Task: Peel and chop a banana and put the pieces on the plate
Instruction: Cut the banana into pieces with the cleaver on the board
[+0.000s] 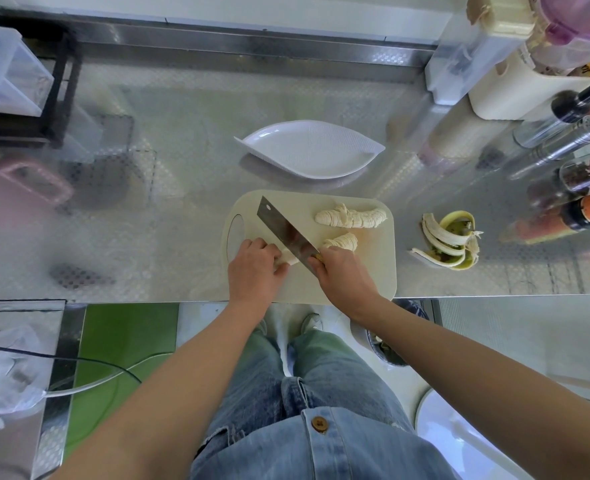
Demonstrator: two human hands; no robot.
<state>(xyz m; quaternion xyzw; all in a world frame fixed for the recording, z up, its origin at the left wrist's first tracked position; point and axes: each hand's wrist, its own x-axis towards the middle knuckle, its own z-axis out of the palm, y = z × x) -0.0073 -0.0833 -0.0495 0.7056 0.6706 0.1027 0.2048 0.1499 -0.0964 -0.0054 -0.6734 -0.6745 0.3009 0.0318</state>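
Banana (350,218) is peeled and mostly sliced, pale thin rounds lying in two fanned rows on the cream cutting board (376,268), plate (312,150) just behind it. Left hand (253,268) curls over the uncut stub (288,260), right hand (343,277) grips the cleaver (284,228) handle, blade angled across the stub. Peel (449,242) sits on the counter (148,220) nearby.

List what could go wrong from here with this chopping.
1. The left hand holds a short banana stub right beside the knife gripped by the right hand. A slip could nick the fingers.
2. The board lies at the front edge of the counter. Pressing down might shift it off.
3. The slices look thin and fanned. Moving them to the empty plate may drop or mash some.
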